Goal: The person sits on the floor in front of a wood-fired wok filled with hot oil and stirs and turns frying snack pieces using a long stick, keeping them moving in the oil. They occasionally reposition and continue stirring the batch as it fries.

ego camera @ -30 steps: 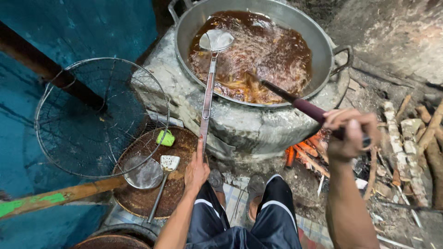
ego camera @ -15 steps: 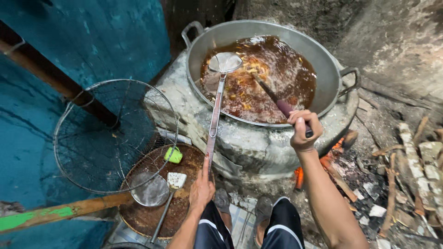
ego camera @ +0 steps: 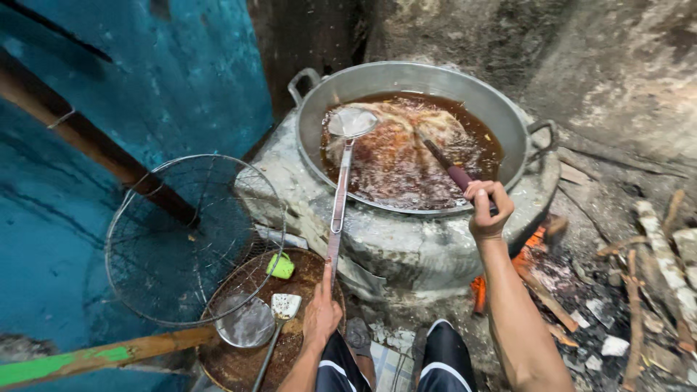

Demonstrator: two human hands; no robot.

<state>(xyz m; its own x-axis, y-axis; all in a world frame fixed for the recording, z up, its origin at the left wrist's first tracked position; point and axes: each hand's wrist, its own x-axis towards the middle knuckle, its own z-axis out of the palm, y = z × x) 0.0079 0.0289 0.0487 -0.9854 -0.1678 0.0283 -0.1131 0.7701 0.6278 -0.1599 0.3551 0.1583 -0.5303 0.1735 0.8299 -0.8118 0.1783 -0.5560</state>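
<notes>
Both hands on long tools over the frying wok.

My left hand (ego camera: 321,316) grips the end of the metal skimmer (ego camera: 348,123), its mesh bowl dipped in the bubbling brown oil; my right hand (ego camera: 488,210) closes round the dark-handled stirrer (ego camera: 449,168). Long handles keep me back from the wide steel wok (ego camera: 406,76) on its rough stone stove (ego camera: 406,247), embers glowing beneath.

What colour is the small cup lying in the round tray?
Light green cup, clearest in the head view.
</notes>
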